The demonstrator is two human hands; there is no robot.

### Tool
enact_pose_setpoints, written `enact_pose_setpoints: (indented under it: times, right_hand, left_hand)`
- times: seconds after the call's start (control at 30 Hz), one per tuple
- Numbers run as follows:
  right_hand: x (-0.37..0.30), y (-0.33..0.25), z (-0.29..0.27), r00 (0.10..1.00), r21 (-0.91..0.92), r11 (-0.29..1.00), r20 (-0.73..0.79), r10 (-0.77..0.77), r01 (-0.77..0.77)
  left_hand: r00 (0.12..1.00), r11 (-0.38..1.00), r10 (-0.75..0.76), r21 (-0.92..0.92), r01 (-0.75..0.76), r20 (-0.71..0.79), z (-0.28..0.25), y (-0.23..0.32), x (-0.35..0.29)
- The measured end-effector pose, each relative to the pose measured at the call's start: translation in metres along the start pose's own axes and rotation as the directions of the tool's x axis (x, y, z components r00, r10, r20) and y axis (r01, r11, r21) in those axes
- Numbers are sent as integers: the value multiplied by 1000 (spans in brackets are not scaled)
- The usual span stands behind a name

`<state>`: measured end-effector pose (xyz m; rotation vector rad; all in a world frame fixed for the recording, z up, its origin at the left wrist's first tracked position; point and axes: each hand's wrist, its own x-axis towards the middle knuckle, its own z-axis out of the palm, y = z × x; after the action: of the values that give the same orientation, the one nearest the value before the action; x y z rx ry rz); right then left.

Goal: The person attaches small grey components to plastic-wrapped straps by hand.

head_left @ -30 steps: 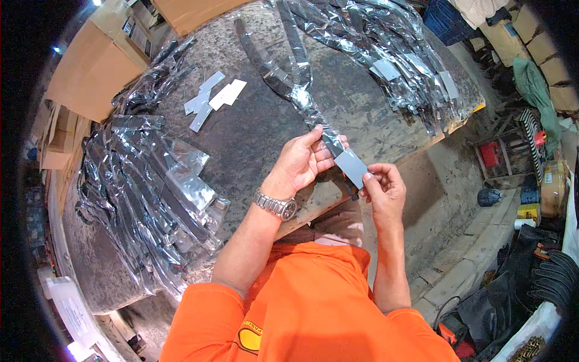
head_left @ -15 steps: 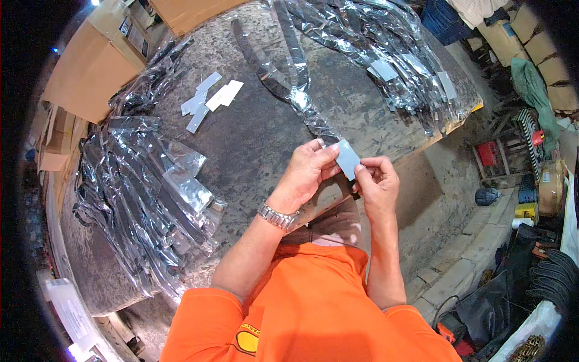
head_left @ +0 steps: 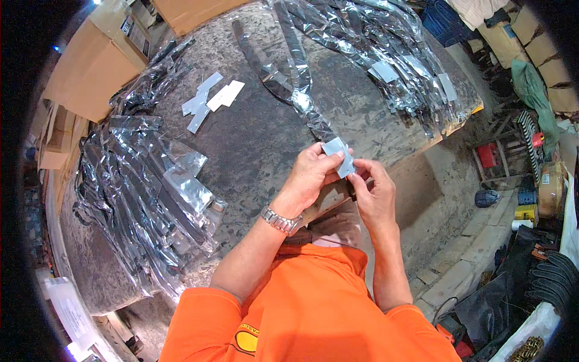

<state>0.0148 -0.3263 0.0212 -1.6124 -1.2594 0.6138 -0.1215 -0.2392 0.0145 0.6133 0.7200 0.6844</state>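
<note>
A light grey card (head_left: pixel 339 154) sits between my hands at the front edge of the table, over the end of a black strap in clear plastic wrap (head_left: pixel 304 102). My left hand (head_left: pixel 309 175), with a metal watch on the wrist, pinches the card and the wrapped end from the left. The fingers of my right hand (head_left: pixel 373 184) are closed at the card's lower right corner. From there the wrapped strap runs away up the table and splits into two lengths. My fingers hide part of the card and the wrap's end.
Wrapped black straps lie in a pile (head_left: pixel 139 193) at the left and another (head_left: pixel 386 54) at the far right, some with grey cards. Loose cards (head_left: pixel 205 99) lie near the middle. Cardboard boxes (head_left: pixel 96 60) stand at the back left. A red-and-black stool (head_left: pixel 491 155) is at the right.
The card has shifted slightly up and left and now looks creased or partly covered by plastic. My right hand has moved a little left and down with it.
</note>
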Motion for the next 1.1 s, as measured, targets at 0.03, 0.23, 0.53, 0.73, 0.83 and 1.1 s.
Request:
enact_pose_setpoints:
  times: [0.03, 0.23, 0.53, 0.73, 0.83, 1.1]
  right_hand:
    - [2, 0, 0, 1000, -54, 998, -2, -19, 18]
    - [9, -2, 5, 979, -157, 967, -16, -204, 199]
    - [9, 0, 3, 974, -156, 962, -2, -226, 222]
    - [4, -10, 6, 993, -111, 987, -12, -117, 115]
    - [5, -7, 6, 997, -81, 994, -12, -75, 74]
    - [8, -5, 2, 990, -114, 984, -17, -138, 135]
  left_hand:
    - [1000, 1000, 1, 1, -1, 0, 0, 0, -1]
    - [999, 990, -19, 139, 14, 36, -7, 0, -5]
    - [998, 994, 60, -92, -63, -38, -14, 8, 7]
    - [976, 995, 92, -10, -96, -198, -9, 9, 8]
    - [983, 995, 70, -52, -80, -171, -15, 5, 10]
    - [998, 984, 52, -169, -57, -34, -12, -1, 5]
